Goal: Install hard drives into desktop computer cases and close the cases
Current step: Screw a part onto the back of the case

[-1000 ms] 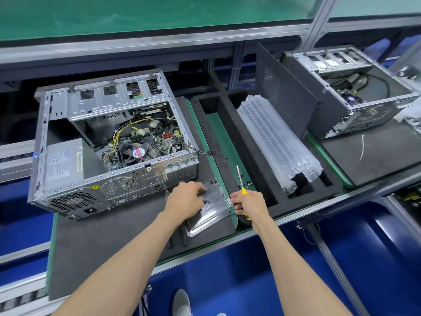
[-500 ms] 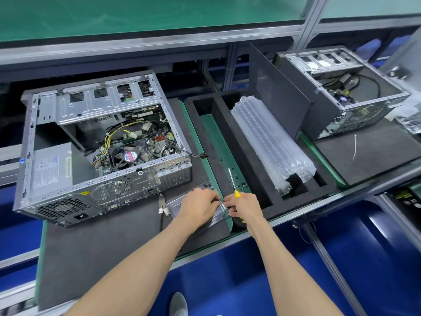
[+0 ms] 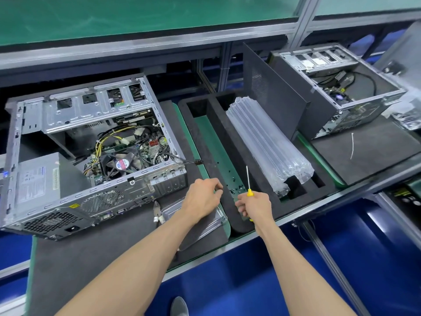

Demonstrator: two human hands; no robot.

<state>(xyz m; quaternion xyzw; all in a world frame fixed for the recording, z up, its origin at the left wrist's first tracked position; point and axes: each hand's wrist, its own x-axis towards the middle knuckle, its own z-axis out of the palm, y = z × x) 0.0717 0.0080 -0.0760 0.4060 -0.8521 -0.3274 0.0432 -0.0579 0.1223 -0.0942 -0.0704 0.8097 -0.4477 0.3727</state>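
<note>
Both hands (image 3: 227,201) lifted; two cases (image 3: 91,156).

Bare, perforated sheet-metal computer case (image 3: 75,201), matt dark foam mat (image 3: 91,258) — glossy clear plastic air-cushion wrap (image 3: 268,142), yellow plastic-handled, steel-shafted screwdriver (image 3: 248,181)

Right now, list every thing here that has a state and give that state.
Near case: side open, on its side.
Far case: side open.
Panel: off, leaning against far case.
Screwdriver: held, tip pointing away.
Drive bracket: flat on mat, under left hand.
Left hand: fingers curled at bracket's edge.
Right hand: grips screwdriver.
Pliers: lying on mat.
</note>
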